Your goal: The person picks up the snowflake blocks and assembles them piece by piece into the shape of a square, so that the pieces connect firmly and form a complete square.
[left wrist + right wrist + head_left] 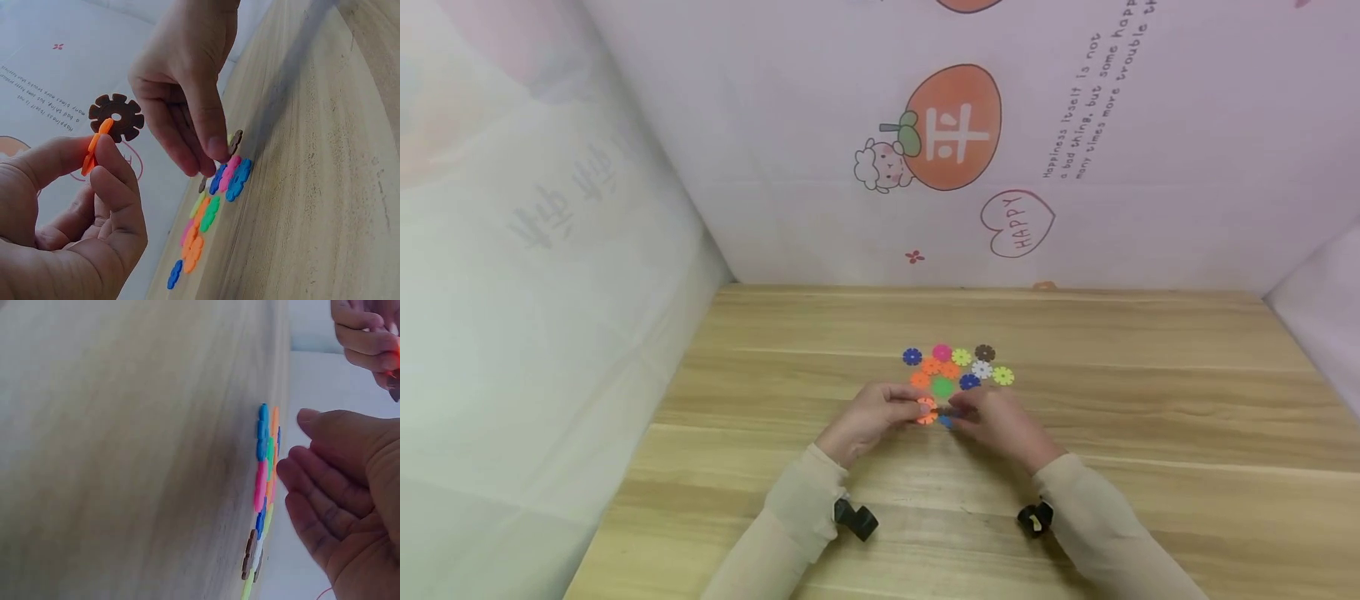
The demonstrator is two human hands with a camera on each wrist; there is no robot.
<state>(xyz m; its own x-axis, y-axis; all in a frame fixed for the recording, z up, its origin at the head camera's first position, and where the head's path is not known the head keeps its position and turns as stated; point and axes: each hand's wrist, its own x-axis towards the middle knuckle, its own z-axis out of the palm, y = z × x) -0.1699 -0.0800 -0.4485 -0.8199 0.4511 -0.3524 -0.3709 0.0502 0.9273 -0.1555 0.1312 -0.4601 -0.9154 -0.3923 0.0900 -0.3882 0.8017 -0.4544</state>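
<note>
Thumb and fingers of my left hand (880,415) pinch an orange notched plastic disc (94,150), held up above the table. Slotted into it at an angle is a brown notched disc (129,120), which sticks out past the fingertips. My right hand (344,487) hovers just to the right, thumb and fingers apart and nothing between them. In the left wrist view it overlaps a group of loose discs on the table. Among these are a light blue disc (239,180), a pink disc (260,487) and a green disc (942,387).
Several more discs lie flat close together beyond the hands, with a dark blue disc (912,357) at the left and a yellow disc (1003,376) at the right. The wooden table (775,358) meets a printed cloth backdrop (797,208) behind.
</note>
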